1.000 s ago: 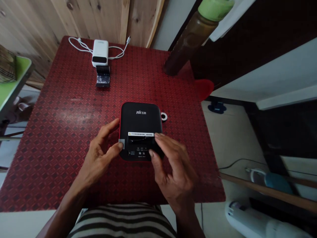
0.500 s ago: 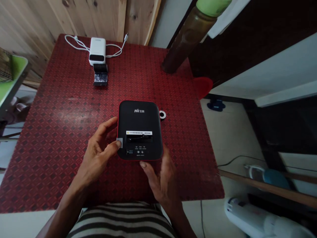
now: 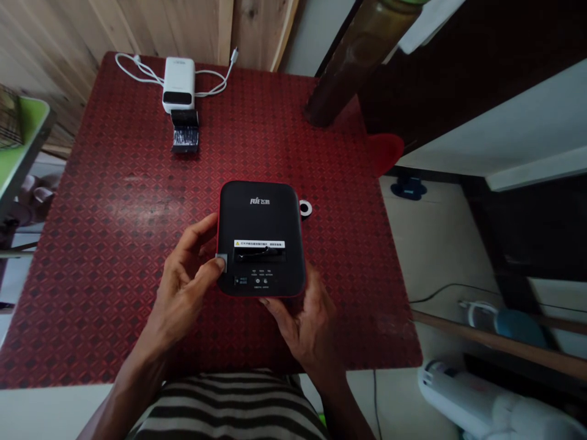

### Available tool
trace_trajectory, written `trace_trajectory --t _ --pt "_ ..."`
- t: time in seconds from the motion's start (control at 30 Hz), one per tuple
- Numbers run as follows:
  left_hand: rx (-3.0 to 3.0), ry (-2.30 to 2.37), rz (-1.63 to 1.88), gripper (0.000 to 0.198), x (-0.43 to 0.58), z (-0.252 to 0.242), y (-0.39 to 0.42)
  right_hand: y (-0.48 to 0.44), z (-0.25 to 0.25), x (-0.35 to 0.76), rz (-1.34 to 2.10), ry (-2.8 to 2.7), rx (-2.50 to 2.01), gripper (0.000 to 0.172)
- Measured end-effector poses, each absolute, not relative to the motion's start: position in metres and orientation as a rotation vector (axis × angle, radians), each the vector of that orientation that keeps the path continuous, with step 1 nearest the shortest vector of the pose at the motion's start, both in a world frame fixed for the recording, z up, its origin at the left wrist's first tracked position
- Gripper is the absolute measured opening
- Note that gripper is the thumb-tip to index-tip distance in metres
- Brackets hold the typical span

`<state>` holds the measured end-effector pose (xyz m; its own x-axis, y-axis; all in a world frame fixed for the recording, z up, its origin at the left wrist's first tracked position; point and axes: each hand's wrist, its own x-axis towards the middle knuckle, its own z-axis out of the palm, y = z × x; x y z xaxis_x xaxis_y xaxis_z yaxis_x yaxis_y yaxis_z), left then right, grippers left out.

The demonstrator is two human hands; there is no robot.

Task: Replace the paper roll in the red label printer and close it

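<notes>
at far left on the bench [image 3: 114,244] lies the white device [image 3: 178,76], probably out of my way. my left hand [image 3: 182,287] holds the black box [image 3: 261,223] by its left side, thumb on the grey tab [image 3: 221,259], perhaps to press that flat. the box is over the bench's near middle. my right hand [image 3: 309,315] cups its near right corner, seemingly for steadiness; the white ring [image 3: 309,209] sits just beyond its right edge.

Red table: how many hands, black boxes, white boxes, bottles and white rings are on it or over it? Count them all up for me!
Hands: 2 (left hand, right hand)
Black box: 1
White box: 1
Bottle: 1
White ring: 1
Total: 6
</notes>
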<state>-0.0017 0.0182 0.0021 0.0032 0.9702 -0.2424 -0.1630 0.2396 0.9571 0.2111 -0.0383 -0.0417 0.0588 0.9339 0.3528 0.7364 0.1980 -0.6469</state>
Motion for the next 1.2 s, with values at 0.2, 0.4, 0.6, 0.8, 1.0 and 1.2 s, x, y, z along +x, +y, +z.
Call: trace_trajectory --t 0.2,0.4,0.6,0.8,1.0,1.2 --pt "0.924 1.229 1.119 0.059 -0.002 0.001 0.020 -0.037 -0.039 0.213 0.371 -1.737 -1.587 0.066" --pt "0.889 1.186 1.093 0.063 -0.005 -0.001 0.018 -0.041 -0.034 0.227 0.483 -1.631 -1.501 0.073" --pt "0.850 1.127 1.093 0.063 -0.008 -0.003 0.018 -0.001 0.016 0.234 0.169 -1.797 -1.441 0.039" --pt "0.918 1.131 1.095 0.059 -0.012 -0.006 0.020 0.054 0.042 0.210 0.194 -2.274 -1.369 0.035" --pt "0.901 1.172 1.043 0.065 -0.015 -0.011 0.017 0.091 0.055 0.177 0.315 -2.700 -1.692 0.031" --pt "0.890 1.168 1.048 0.064 -0.014 -0.009 0.018 0.108 0.062 0.160 0.283 -2.890 -1.818 0.031"
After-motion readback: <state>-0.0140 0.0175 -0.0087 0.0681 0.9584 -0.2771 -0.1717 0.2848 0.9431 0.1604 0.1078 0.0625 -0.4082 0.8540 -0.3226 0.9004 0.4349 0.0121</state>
